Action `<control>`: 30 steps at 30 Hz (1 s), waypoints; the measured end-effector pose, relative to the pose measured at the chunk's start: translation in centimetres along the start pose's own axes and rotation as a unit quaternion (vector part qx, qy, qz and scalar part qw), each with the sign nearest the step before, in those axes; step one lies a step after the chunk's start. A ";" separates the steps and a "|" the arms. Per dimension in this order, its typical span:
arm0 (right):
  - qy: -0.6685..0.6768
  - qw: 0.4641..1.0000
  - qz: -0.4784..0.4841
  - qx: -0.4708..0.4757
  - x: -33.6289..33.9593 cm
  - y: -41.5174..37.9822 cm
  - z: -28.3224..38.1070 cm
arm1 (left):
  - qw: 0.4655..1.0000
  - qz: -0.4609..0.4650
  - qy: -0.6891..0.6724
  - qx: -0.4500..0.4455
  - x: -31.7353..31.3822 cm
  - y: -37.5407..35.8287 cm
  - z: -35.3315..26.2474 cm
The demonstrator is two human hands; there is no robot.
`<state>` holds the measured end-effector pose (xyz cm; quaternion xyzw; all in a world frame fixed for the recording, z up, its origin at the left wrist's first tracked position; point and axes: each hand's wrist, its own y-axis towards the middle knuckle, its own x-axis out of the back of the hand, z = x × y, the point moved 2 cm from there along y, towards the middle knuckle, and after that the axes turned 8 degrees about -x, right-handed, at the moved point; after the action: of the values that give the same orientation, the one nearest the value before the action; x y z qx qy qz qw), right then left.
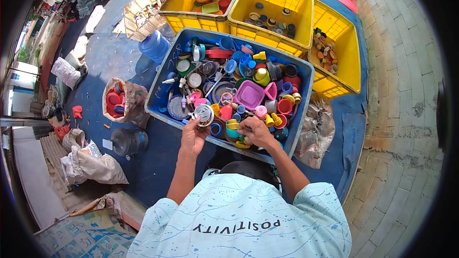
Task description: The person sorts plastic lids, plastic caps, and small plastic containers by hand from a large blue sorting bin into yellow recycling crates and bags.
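Note:
A blue crate (158,100) in front of me is heaped with plastic caps, lids and small scraps. At its near edge my left hand (193,137) grips a round white lid (204,114) with dark marks on its face, tilted up toward me. My right hand (258,133) is over the near side of the heap, fingers curled down, beside a teal cap (232,133) and several yellow caps; what its fingertips hold, if anything, is hidden. A purple square lid (249,94) lies mid-heap, and a pink cap (260,111) is just beyond my right hand.
Three yellow crates (272,36) with some sorted lids and caps stand behind the blue crate. To the left are a sack of red caps (114,100), a blue water jug (154,47) and a dark clear jug (130,141). A plastic sack (315,136) leans at the right, near a block wall (401,114).

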<state>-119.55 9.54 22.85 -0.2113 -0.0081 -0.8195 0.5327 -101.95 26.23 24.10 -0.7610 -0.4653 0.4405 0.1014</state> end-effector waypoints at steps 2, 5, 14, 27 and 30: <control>0.228 0.961 0.031 -0.154 1.1 -0.6 1.0 | 1.000 0.000 0.003 0.007 0.0 -0.1 0.4; 0.509 0.842 0.031 -0.176 1.2 -1.5 -0.3 | 1.000 0.018 -0.006 0.019 -1.3 -0.7 1.4; 0.646 0.720 -0.025 -0.250 1.4 -4.0 0.3 | 0.985 0.141 -0.053 0.081 -8.0 -2.8 6.0; 0.301 0.942 -0.122 -0.084 4.0 -4.7 -2.4 | 0.986 0.156 0.051 0.036 -10.0 -3.7 10.5; 0.403 0.911 -0.092 -0.005 4.3 -4.9 -1.7 | 0.987 0.147 0.061 0.032 -10.3 -4.6 10.5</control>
<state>-125.93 7.52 23.89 0.1354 0.1921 -0.8802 0.4123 -114.64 17.80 26.41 -0.8430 -0.3274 0.4175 0.0881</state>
